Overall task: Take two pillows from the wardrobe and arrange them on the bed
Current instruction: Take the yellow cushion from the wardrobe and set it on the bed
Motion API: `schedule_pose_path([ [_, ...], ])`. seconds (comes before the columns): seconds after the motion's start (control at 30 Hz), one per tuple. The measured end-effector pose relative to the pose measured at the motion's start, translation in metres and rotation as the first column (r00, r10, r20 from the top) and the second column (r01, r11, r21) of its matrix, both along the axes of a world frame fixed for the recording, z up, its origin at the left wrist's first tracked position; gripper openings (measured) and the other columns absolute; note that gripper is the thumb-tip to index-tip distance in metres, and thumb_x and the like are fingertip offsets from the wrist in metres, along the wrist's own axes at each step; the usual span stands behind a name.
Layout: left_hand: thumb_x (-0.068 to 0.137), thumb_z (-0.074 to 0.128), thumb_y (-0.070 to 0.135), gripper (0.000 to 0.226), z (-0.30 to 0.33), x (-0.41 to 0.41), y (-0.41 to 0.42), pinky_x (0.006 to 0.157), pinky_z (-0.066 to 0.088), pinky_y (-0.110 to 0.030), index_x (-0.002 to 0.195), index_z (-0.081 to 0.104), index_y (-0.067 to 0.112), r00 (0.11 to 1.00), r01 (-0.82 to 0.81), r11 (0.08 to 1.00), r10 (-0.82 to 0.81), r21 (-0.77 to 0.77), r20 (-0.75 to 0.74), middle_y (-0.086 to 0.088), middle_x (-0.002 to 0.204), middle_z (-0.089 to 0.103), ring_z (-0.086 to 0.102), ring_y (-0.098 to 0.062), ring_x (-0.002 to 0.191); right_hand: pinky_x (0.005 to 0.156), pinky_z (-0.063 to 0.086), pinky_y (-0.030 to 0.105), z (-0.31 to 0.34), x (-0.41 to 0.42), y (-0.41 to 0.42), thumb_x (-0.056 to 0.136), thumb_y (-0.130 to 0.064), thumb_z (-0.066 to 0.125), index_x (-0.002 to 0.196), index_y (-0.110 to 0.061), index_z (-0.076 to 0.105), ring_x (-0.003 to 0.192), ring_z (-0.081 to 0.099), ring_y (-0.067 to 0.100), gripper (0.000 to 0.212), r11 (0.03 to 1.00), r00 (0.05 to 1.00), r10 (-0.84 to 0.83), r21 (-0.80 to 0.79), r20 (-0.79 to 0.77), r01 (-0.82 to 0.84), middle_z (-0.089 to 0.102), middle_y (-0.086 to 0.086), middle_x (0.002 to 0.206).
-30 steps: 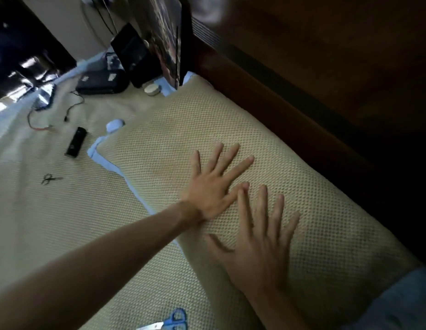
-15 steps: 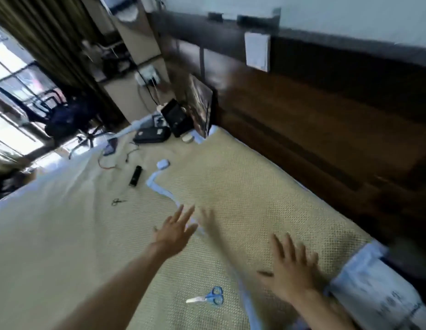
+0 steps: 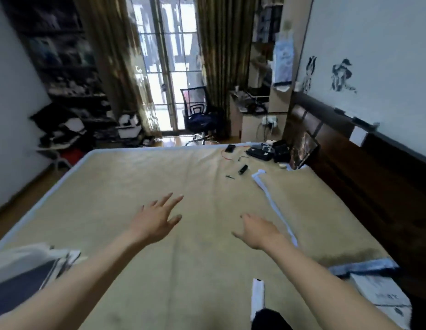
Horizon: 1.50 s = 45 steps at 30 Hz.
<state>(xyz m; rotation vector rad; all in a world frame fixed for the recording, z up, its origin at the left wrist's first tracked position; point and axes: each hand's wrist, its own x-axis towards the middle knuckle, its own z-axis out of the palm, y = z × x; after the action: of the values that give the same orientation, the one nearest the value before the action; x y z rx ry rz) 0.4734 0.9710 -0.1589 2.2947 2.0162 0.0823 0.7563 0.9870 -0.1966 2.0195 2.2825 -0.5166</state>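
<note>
Pillow (image 3: 326,210) down on the bed (image 3: 112,191), flat along the headboard (image 3: 364,163) edge, blue-trimmed side facing mid-bed. Its long axis runs w/ the headboard, from the near right corner up toward the far right corner where the clutter sits. Looks like only one pillow placed; no 2nd in view, so roughly half done by this read.

Right hand (image 3: 257,231) is the nearer one — just beside the pillow's trimmed edge, off to its left, not touching. Fingers loose and spread, palm down, holding nothing. Left hand (image 3: 157,220) further out over mid-bed, well apart from the pillow, fingers splayed wide, also empty.

So pillow lies to the right of both hands; any last nudge would fall to the right hand, pushing across the short axis toward the headboard.

Farther out: small scissors (image 3: 229,176), a dark cylinder (image 3: 243,169), and black gadgets (image 3: 262,152) near the far right corner. Office chair (image 3: 198,110) beyond the far edge by the window (image 3: 166,55).
</note>
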Motion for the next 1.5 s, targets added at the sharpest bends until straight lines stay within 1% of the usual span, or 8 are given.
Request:
schedule_pose_path([
  [0.2, 0.096, 0.041, 0.059, 0.06, 0.051, -0.128, -0.153, 0.107, 0.034, -0.042, 0.151, 0.02, 0.046, 0.971, -0.239, 0.963, 0.234, 0.122, 0.058, 0.009, 0.162, 0.024, 0.041, -0.027, 0.135, 0.1, 0.043, 0.041, 0.072, -0.189, -0.083, 0.093, -0.055, 0.052, 0.141, -0.016, 0.04, 0.127, 0.051, 0.032, 0.063, 0.916, 0.925, 0.372, 0.191, -0.071, -0.354, 0.052, 0.012, 0.141],
  [0.4, 0.095, 0.043, 0.051, 0.054, 0.071, -0.248, -0.315, 0.107, 0.034, -0.045, 0.146, 0.033, 0.037, 0.828, -0.561, 0.808, 0.552, 0.183, 0.101, 0.009, 0.152, 0.039, 0.041, -0.021, 0.135, 0.096, 0.046, 0.041, 0.074, -0.385, -0.183, 0.094, -0.046, 0.056, 0.132, -0.015, 0.048, 0.121, 0.053, 0.03, 0.05, 0.709, 0.667, 0.705, 0.252, -0.24, -0.658, 0.056, 0.011, 0.135],
  [0.6, 0.092, 0.047, 0.036, 0.056, 0.078, -0.35, -0.477, 0.108, 0.029, -0.05, 0.146, 0.036, 0.03, 0.484, -0.867, 0.459, 0.868, 0.195, 0.11, 0.004, 0.146, 0.042, 0.041, -0.026, 0.13, 0.087, 0.05, 0.041, 0.063, -0.571, -0.315, 0.094, -0.047, 0.055, 0.128, -0.019, 0.051, 0.115, 0.058, 0.027, 0.045, 0.358, 0.282, 0.922, 0.306, -0.266, -0.882, 0.061, 0.006, 0.128],
  [0.8, 0.095, 0.048, 0.031, 0.054, 0.072, -0.432, -0.602, 0.115, 0.021, -0.057, 0.147, 0.035, 0.025, 0.12, -0.963, 0.102, 0.991, 0.249, 0.058, -0.001, 0.15, 0.04, 0.036, -0.029, 0.135, 0.09, 0.05, 0.04, 0.073, -0.74, -0.454, 0.095, -0.038, 0.057, 0.126, -0.016, 0.051, 0.113, 0.058, 0.025, 0.038, 0.021, -0.102, 0.936, 0.343, -0.336, -0.939, 0.06, 0.007, 0.125],
  [1.0, 0.097, 0.049, 0.031, 0.056, 0.082, -0.537, -0.719, 0.116, 0.021, -0.058, 0.149, 0.032, 0.025, -0.318, -0.92, -0.304, 0.948, 0.247, -0.017, -0.004, 0.153, 0.037, 0.035, -0.031, 0.138, 0.09, 0.051, 0.034, 0.086, -0.881, -0.564, 0.096, -0.045, 0.053, 0.13, -0.025, 0.047, 0.116, 0.057, 0.019, 0.04, -0.319, -0.433, 0.839, 0.347, -0.33, -0.882, 0.058, 0.0, 0.13],
  [1.2, 0.09, 0.049, 0.036, 0.053, 0.092, -0.559, -0.829, 0.103, 0.031, -0.055, 0.14, 0.038, 0.026, -0.646, -0.753, -0.601, 0.753, 0.268, -0.128, -0.003, 0.137, 0.047, 0.046, -0.03, 0.123, 0.099, 0.049, 0.039, 0.112, -0.963, -0.657, 0.099, -0.04, 0.052, 0.138, -0.022, 0.042, 0.122, 0.053, 0.022, 0.045, -0.6, -0.667, 0.673, 0.291, -0.32, -0.745, 0.051, 0.003, 0.137],
  [1.33, 0.089, 0.05, 0.042, 0.049, 0.083, -0.539, -0.89, 0.097, 0.036, -0.047, 0.135, 0.043, 0.028, -0.804, -0.594, -0.753, 0.565, 0.282, -0.185, -0.002, 0.13, 0.051, 0.05, -0.028, 0.115, 0.101, 0.047, 0.042, 0.119, -0.98, -0.733, 0.099, -0.037, 0.051, 0.135, -0.019, 0.044, 0.122, 0.052, 0.026, 0.041, -0.72, -0.782, 0.56, 0.307, -0.273, -0.623, 0.051, 0.006, 0.134],
  [1.5, 0.091, 0.051, 0.042, 0.051, 0.071, -0.509, -0.967, 0.1, 0.035, -0.047, 0.137, 0.038, 0.024, -0.915, -0.4, -0.882, 0.372, 0.248, -0.155, -0.004, 0.134, 0.046, 0.045, -0.028, 0.122, 0.097, 0.045, 0.038, 0.11, -0.974, -0.829, 0.097, -0.037, 0.053, 0.134, -0.015, 0.045, 0.122, 0.052, 0.03, 0.043, -0.833, -0.886, 0.373, 0.321, -0.276, -0.451, 0.053, 0.01, 0.134],
])
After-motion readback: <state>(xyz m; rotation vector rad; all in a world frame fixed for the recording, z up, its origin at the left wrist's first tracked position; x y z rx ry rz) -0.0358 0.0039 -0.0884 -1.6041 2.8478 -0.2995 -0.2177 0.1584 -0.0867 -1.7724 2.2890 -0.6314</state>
